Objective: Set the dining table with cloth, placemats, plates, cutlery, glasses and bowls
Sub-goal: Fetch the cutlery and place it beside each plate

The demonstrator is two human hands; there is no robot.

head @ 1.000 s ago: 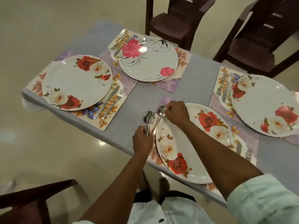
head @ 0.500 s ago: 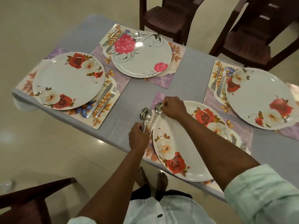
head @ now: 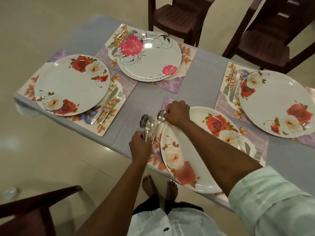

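My left hand [head: 140, 145] grips a bunch of steel spoons [head: 146, 123] by their handles, bowls pointing away from me. My right hand [head: 177, 112] pinches the bowl end of a single spoon [head: 159, 117] that lies on the placemat [head: 156, 152] along the left rim of the nearest rose plate [head: 196, 157]. A grey cloth [head: 201, 79] covers the table. Three more plates sit on placemats: a rose plate [head: 72, 85] at the left, a pink-flower plate [head: 149, 56] behind it, a rose plate [head: 276, 103] at the right.
A knife and fork [head: 109, 108] lie right of the left plate; another pair [head: 234, 86] lies left of the right plate. Dark wooden chairs [head: 177, 19] stand beyond the table, one chair [head: 30, 212] at my lower left. My bare feet show below the table edge.
The view has shifted slightly. Both hands stay where they were, the right still on the single spoon beside the near plate, the left still holding the bunch.
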